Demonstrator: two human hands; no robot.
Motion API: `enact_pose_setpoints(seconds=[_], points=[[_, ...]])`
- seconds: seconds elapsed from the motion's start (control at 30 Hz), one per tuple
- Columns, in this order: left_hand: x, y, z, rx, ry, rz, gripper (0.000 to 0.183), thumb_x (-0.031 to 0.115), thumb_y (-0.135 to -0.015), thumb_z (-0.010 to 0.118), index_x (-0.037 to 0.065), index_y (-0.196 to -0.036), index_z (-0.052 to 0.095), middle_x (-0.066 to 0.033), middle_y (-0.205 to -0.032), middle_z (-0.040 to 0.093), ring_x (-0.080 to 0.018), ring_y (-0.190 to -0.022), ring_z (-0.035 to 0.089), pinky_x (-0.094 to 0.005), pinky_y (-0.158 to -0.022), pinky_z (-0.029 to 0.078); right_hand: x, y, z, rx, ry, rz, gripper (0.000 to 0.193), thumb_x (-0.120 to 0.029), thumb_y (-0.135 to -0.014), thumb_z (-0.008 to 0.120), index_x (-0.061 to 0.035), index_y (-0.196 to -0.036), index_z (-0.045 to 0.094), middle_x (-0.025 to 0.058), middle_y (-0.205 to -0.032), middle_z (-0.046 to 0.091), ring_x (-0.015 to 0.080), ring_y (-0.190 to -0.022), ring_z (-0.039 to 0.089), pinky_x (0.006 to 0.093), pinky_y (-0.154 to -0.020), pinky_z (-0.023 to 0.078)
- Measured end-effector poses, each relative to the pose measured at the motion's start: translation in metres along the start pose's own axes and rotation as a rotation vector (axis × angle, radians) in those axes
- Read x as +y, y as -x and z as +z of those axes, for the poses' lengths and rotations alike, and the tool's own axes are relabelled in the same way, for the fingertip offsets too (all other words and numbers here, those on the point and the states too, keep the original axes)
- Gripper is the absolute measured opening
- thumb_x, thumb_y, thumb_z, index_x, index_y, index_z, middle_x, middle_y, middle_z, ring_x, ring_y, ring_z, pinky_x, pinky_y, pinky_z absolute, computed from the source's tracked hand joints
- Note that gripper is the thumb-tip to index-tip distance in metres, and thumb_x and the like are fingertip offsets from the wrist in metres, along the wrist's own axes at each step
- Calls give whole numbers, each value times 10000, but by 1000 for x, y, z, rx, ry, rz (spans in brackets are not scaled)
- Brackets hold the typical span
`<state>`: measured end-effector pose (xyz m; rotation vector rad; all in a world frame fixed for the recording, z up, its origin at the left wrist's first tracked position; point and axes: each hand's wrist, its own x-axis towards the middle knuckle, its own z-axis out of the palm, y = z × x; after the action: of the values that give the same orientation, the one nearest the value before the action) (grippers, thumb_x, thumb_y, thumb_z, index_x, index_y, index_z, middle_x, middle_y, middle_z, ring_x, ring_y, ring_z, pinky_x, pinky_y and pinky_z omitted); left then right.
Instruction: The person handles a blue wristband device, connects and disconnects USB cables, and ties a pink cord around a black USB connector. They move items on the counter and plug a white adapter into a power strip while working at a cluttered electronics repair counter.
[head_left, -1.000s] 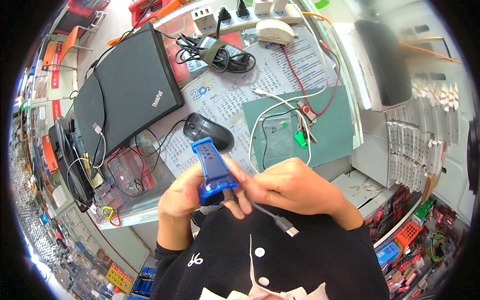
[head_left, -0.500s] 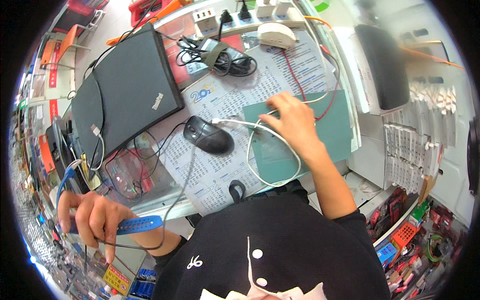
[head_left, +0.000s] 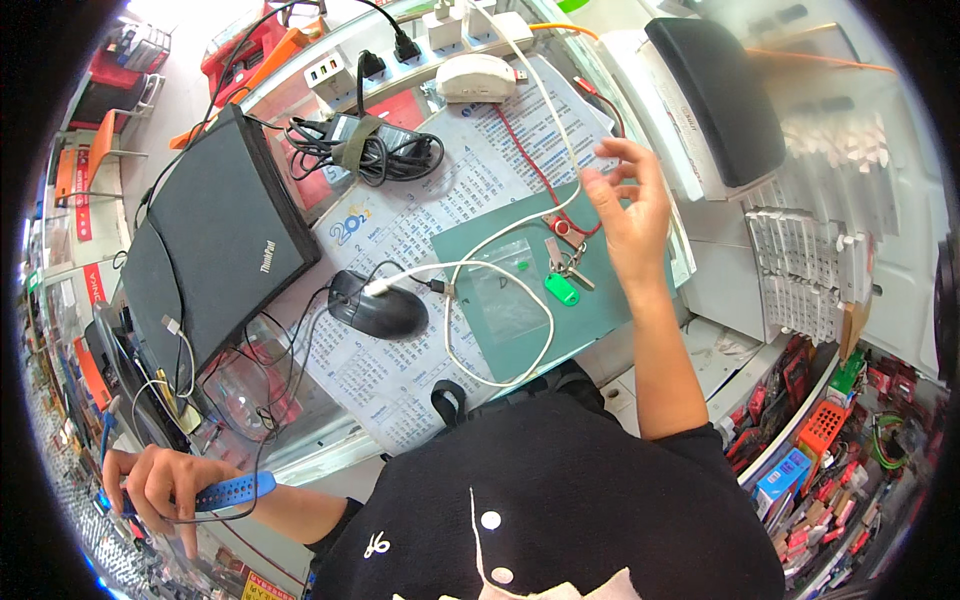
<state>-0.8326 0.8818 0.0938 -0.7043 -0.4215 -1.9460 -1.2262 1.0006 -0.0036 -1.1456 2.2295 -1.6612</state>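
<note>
Head view: hands well apart, the left hand (head_left: 160, 490) clasping a blue strap (head_left: 238, 491) aside, seemingly to keep the right hand (head_left: 630, 200) free, which hovers empty and spread just beside the white cable (head_left: 520, 220), green tag (head_left: 562, 289) left of its wrist

Two hands (head_left: 638, 225) (head_left: 158, 490), one blue wristband (head_left: 235, 491), one black mouse (head_left: 385, 312), one green key tag (head_left: 562, 289), two shirt buttons (head_left: 491, 520), two black power plugs (head_left: 406, 48).
</note>
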Motion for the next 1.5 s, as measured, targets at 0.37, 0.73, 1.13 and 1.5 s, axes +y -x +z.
enact_pose_setpoints(seconds=[0.37,0.73,1.13,1.5], points=[[-15,-2,9,91,-82,6,100,166,-929,440,75,-927,397,-107,-543,480,-109,-441,374,-343,-439,575,-23,-3,-23,-653,-728,421,427,-346,-963,425,42,-1036,588,100,-803,612,170,-743,607,274,-643,500],[-23,-4,-2,105,-20,-42,40,105,-942,384,66,-939,384,-97,-538,470,-101,-452,357,-281,-386,550,69,-89,42,-375,255,-119,336,-140,-777,641,-110,-1111,619,111,-1078,588,258,-932,590,359,-810,476],[-20,7,-16,168,-35,-21,28,77,-954,346,65,-964,370,-120,-551,458,-116,-474,338,-320,-445,572,48,-107,27,-253,-15,97,183,-67,-787,657,12,-931,577,65,-884,613,104,-780,573,230,-722,464],[-20,-1,-25,147,-6,-75,36,104,-964,350,69,-960,357,-113,-548,441,-117,-461,330,-311,-391,548,-29,-97,-2,-347,-1073,12,145,15,-831,539,-30,-969,532,185,-937,630,310,-969,614,434,-903,479]])
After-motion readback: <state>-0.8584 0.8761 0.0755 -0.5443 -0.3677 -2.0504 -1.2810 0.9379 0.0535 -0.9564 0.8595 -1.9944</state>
